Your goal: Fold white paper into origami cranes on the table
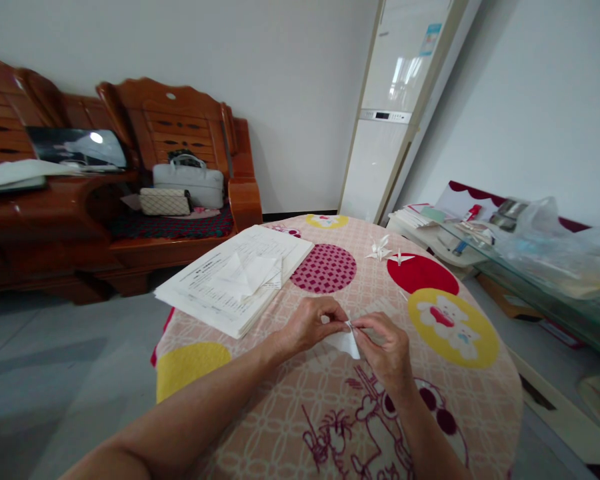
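Round table (275, 427), me at its near edge. My left hand (313, 325) and right hand (387, 347) meet about mid-table; thumb and forefinger of each clamped on one small white paper piece (349, 345), just above the cloth. Both pinches sit close together at its narrow upper end, probably for fine control; the wider flap hangs free toward the near edge. Exact creases hidden by my fingertips.

Printed sheets (213, 317) in a thick, flat stack by the left edge, one corner seeming to jut past it. Loose white papers (245, 275) on top, thin, flat, angular, overlapping; likely put there for easy reach and to leave the middle open.

Toward the far right edge, two folded figures (379, 249), spiky and winged, near each other; perhaps set there out of my elbows' way. Crisp matte paper against soft-looking cloth: pale pink lattice, red circle (425, 275), yellow bear patch (453, 328).
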